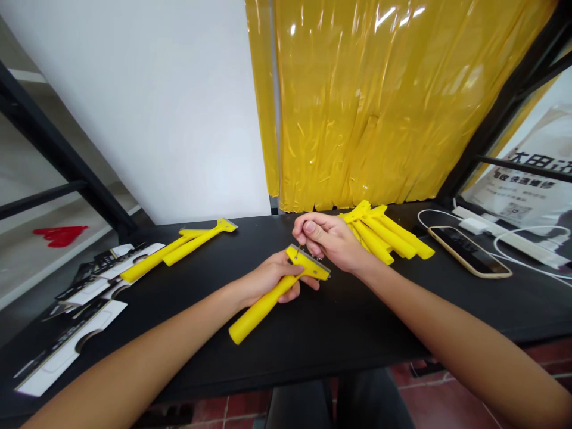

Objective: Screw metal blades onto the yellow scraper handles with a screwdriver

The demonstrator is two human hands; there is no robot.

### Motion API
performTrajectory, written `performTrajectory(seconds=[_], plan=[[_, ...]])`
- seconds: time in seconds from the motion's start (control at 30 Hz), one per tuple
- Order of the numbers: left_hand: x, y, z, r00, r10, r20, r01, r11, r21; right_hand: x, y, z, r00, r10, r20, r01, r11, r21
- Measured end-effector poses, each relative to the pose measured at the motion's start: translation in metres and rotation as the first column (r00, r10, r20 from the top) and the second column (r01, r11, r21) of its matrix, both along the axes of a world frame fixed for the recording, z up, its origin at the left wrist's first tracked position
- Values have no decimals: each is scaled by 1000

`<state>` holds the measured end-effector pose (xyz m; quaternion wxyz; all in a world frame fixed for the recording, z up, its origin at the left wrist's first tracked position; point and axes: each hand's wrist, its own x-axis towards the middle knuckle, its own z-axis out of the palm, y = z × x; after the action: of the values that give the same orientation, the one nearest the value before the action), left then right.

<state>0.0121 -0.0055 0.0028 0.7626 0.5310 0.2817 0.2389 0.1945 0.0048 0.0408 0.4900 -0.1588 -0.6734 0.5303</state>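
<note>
My left hand is closed round the neck of a yellow scraper, its handle slanting down to the left and its wide head up to the right. Above that head, my right hand pinches a thin metal hex key, whose tip meets a screw at the head's left end. Most of the key is hidden in my fingers. Right of my right hand lies a pile of several yellow scrapers. Two more scrapers rest on the left part of the table.
Black and white cardboard sleeves are spread at the table's left. A phone, white cables and a power strip lie at the right. Behind the black table hang a white panel and a yellow plastic curtain, between black frame posts.
</note>
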Motion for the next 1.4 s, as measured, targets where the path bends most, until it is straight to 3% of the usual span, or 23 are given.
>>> performTrajectory(seconds=[0.13,0.23,0.5,0.73,0.87,1.0,1.17,1.4], plan=[[-1,-2,1,997,-71,-43,71,997,-14,3,1,4,995,95,-33,-97,993,-69],[-1,-1,1,998,-60,-29,59,998,-15,1,0,4,991,86,-102,-98,989,-113],[-1,2,-2,1000,4,-18,-5,1000,-20,-6,-1,-1,993,-75,-90,70,996,-52],[2,-3,3,995,90,-45,-89,996,27,-9,0,-2,960,-221,-172,209,974,-85],[3,-3,4,992,130,-6,-129,991,46,-9,-1,-2,956,-281,-86,283,959,18],[3,-2,1,991,128,39,-129,991,28,-5,-2,0,975,-220,-15,220,974,56],[5,-2,-2,980,193,59,-193,981,-2,-6,-3,3,991,-102,-84,104,994,27],[5,-1,0,975,200,97,-197,980,-34,-12,-2,-6,974,-197,-113,196,980,-25]])
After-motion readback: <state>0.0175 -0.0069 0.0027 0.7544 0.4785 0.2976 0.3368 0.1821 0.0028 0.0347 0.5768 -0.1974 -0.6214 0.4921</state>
